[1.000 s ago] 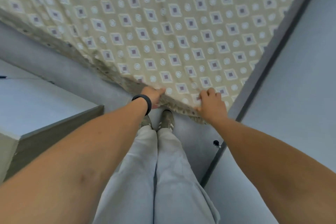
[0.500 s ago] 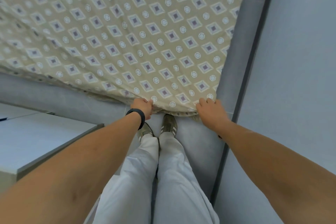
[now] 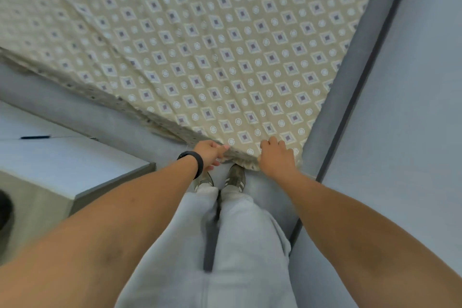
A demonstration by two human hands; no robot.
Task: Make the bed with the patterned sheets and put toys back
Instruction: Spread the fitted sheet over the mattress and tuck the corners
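The patterned sheet (image 3: pixel 200 40) lay spread over the bed, mostly flat, with shallow creases fanning out from the corner nearest me. That corner hung at the bed's foot, just above my shoes (image 3: pixel 235 176). My left hand (image 3: pixel 210 154) pinched the hem along the near edge, fingers curled round the cloth. My right hand (image 3: pixel 276 157) gripped the corner itself, knuckles up and fingers bent over the fold. I judged the spreading largely done, while this corner was not yet tucked and the left edge looked loose and bunched. No toys showed anywhere, so putting them back was, I reckoned, all left to do. A grey wall (image 3: pixel 412 132) ran alongside on the right, and a pale cabinet (image 3: pixel 62 165) stood to my left.
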